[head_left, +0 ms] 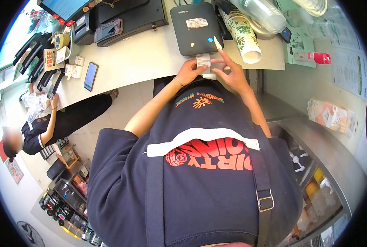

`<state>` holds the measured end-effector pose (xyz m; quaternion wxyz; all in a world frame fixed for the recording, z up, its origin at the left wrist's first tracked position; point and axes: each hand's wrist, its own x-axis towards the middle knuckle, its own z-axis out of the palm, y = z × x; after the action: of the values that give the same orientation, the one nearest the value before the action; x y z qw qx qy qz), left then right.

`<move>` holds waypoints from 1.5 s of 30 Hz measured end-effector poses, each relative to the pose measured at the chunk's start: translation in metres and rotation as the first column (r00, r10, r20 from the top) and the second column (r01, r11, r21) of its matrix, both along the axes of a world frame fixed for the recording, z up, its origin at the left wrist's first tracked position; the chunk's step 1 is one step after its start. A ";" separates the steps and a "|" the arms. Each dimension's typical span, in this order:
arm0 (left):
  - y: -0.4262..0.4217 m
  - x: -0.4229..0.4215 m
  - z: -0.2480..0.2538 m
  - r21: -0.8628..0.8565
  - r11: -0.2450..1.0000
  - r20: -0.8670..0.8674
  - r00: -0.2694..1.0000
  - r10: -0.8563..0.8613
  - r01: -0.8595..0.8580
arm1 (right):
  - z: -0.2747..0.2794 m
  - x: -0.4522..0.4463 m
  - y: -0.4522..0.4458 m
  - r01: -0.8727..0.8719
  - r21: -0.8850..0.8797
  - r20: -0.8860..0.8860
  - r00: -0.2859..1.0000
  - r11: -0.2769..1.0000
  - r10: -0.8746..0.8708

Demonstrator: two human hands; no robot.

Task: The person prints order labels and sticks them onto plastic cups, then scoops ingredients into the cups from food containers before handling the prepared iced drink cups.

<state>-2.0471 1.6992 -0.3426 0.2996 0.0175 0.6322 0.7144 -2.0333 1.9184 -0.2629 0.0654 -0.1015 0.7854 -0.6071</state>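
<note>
A black label printer [196, 29] stands at the counter's front edge, with a paper sticker and a round blue spot on its top. A small white printed label [203, 61] is at its front, just below the slot. My left hand [189, 72] pinches the label's lower part between thumb and fingers. On the other side, my right hand [234, 76] has its fingers apart, the index pointing up toward the printer's corner. A pale pointed shape shows at that fingertip. Whether another right finger touches the label, I cannot tell.
Patterned paper cups [243, 37] and clear plastic cups [266, 14] lie stacked right of the printer. A phone [91, 76] rests on the counter [138, 57] to the left. A co-worker [43, 127] stands at the far left, handling a plastic bag [34, 103].
</note>
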 end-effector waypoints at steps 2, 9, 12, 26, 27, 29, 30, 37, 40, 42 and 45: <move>-0.001 0.000 -0.007 0.001 1.000 -0.036 0.999 0.004 -0.004 | -0.020 -0.007 -0.003 -0.056 0.124 -0.111 0.991 0.991 0.070; 0.002 -0.009 0.003 0.075 0.997 -0.012 1.000 0.023 -0.022 | -0.032 -0.022 -0.013 -0.002 0.249 -0.137 0.990 0.969 0.037; 0.001 -0.011 0.010 0.082 0.996 0.014 0.999 0.046 -0.047 | -0.022 -0.020 -0.020 0.058 0.107 -0.065 0.997 0.993 -0.051; -0.048 -0.018 0.079 -0.663 0.620 -0.109 0.765 -0.634 0.420 | 0.124 0.009 -0.015 0.150 -0.038 -0.509 0.848 0.988 -0.148; -0.054 -0.019 0.087 -0.701 0.612 -0.148 0.765 -0.626 0.366 | 0.138 0.011 -0.003 0.228 -0.104 -0.593 0.767 0.968 -0.244; -0.049 -0.036 0.132 -0.646 0.680 -0.266 0.732 -0.628 0.348 | 0.153 0.005 0.024 0.177 -0.310 -0.633 0.695 0.934 -0.341; -0.046 -0.044 0.154 -0.600 0.725 -0.343 0.711 -0.614 0.337 | 0.171 -0.006 0.034 0.230 -0.309 -0.720 0.578 0.923 -0.385; 0.024 -0.112 0.221 -0.376 0.925 -0.826 0.467 -0.314 -0.044 | 0.212 -0.054 0.016 0.617 -0.067 -0.744 0.493 0.784 -0.451; 0.061 -0.115 0.194 -0.313 0.938 -0.877 0.425 -0.224 -0.151 | 0.162 -0.059 0.015 0.678 0.054 -0.718 0.537 0.733 -0.444; 0.063 -0.121 0.204 -0.242 0.957 -0.904 0.397 -0.160 -0.164 | 0.164 -0.066 0.002 0.685 -0.090 -0.721 0.456 0.723 -0.522; 0.065 -0.108 0.212 -0.182 0.962 -0.847 0.529 -0.049 -0.202 | 0.188 -0.051 -0.006 0.701 -0.125 -0.715 0.428 0.702 -0.553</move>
<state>-2.1550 1.7639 -0.1309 -0.0755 0.2934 0.7850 0.5404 -2.0844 1.9129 -0.0749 -0.4628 -0.0180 0.7807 -0.4196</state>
